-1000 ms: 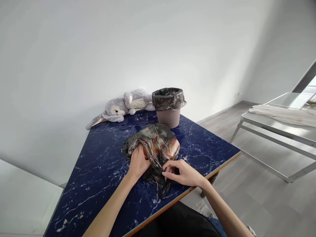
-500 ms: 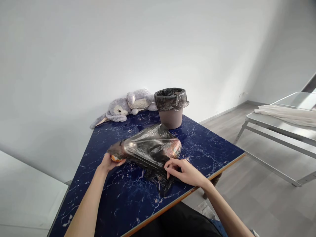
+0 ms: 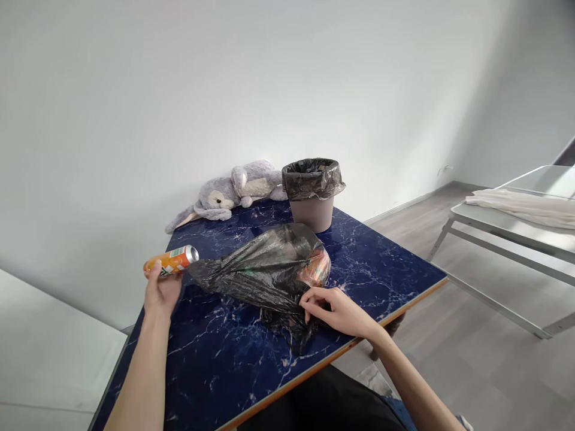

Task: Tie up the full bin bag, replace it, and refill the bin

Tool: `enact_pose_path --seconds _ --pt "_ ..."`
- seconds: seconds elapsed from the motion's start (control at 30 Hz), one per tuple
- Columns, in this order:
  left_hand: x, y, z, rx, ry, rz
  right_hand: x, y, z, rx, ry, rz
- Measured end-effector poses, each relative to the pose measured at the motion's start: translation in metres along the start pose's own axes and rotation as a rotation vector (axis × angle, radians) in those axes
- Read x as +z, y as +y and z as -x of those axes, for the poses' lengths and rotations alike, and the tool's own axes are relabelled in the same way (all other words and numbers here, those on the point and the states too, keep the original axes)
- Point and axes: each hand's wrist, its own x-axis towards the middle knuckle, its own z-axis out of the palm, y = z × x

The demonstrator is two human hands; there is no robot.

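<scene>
An orange drink can [image 3: 173,261] with a silver end lies sideways in my left hand [image 3: 160,290], off to the left of the bag and above the table. My right hand [image 3: 330,308] pinches the near edge of a thin black plastic bag [image 3: 265,263]. That bag lies crumpled on the table, its narrow end stretched toward the can. Through the film at its right end shows something orange and red, perhaps another can; the rest of what it holds is hidden.
Behind the bag stands a pinkish bin [image 3: 313,214] with a black liner. A grey plush toy [image 3: 229,188] lies against the wall. The dark blue marbled table [image 3: 224,371] has a wooden edge. To the right, a white rack [image 3: 507,224] bears a pale cloth [image 3: 530,205].
My left hand has moved left and drawn the orange can out of the black bag. The bag has slackened and flattened a little. My right hand keeps its place.
</scene>
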Motion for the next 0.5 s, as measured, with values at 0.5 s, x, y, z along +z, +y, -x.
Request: enact_pose_path --seconds 0.5 --pt "0.001 -0.010 0.010 0.399 0.458 -0.829 0.000 -0.003 0.000 0.005 -0.003 0.004"
